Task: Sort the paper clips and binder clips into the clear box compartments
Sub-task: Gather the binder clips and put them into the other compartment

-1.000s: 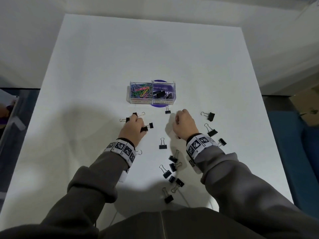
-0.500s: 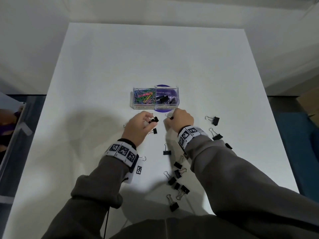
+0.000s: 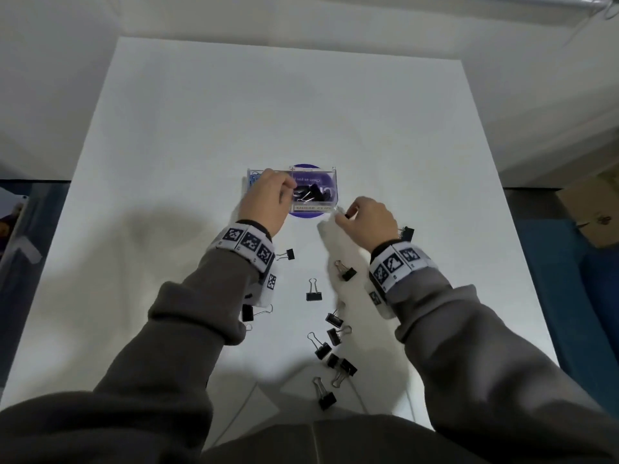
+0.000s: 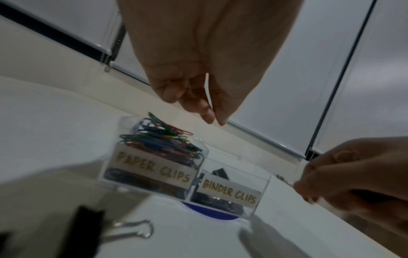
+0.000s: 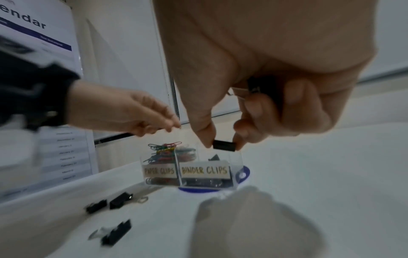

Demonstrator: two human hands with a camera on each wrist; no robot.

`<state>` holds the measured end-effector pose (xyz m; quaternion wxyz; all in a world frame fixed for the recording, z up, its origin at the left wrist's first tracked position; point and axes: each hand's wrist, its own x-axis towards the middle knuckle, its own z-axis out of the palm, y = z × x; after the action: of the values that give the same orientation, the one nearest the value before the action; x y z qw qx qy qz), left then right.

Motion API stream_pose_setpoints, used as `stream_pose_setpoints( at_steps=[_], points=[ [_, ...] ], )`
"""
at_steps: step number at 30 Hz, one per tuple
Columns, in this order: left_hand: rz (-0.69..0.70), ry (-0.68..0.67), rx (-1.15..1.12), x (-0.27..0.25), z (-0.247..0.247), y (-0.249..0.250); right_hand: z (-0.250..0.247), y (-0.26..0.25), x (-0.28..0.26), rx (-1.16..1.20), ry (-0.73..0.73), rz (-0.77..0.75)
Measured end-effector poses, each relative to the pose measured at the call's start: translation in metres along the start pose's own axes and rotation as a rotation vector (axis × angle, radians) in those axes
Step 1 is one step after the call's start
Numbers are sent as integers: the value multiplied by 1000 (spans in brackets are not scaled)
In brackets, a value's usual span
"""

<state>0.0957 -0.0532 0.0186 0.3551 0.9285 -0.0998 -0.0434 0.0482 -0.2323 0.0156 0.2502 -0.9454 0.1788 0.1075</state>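
Our right hand [image 5: 223,137] pinches a black binder clip [image 5: 224,145] just at 4 o'clock of the clear box [image 3: 331,182]. Our left hand [image 3: 268,199] hovers over the box, fingers loose and holding nothing. Loose binder clips [image 3: 330,336] dot the tabletop [image 3: 201,128] at 6 o'clock.

Probably office: wall calendar [image 5: 37,26], roller blinds [image 4: 287,104], white table [image 3: 301,112].

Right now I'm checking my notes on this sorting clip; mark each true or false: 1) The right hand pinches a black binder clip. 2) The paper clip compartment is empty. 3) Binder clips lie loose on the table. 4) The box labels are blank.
1) True: the right hand pinches a black binder clip.
2) False: the paper clip compartment is heaped with coloured clips.
3) True: loose binder clips lie on the table.
4) False: the labels read PAPER CLIPS and BINDER CLIPS.
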Motion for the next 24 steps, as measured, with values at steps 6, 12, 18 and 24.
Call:
stream_pose_setpoints(
  at_steps=[6,12,18,24],
  points=[
    [-190,11,65,-47,-11,-59,-10,-39,31,-58,-10,-153],
    [-285,-166,154,-74,-12,-85,-9,-59,44,-261,6,-247],
    [-277,-127,159,-76,-5,-90,13,-57,13,-286,171,-583],
    [-313,-79,303,-79,0,-88,68,-69,-9,-281,-213,-710]
  ],
)
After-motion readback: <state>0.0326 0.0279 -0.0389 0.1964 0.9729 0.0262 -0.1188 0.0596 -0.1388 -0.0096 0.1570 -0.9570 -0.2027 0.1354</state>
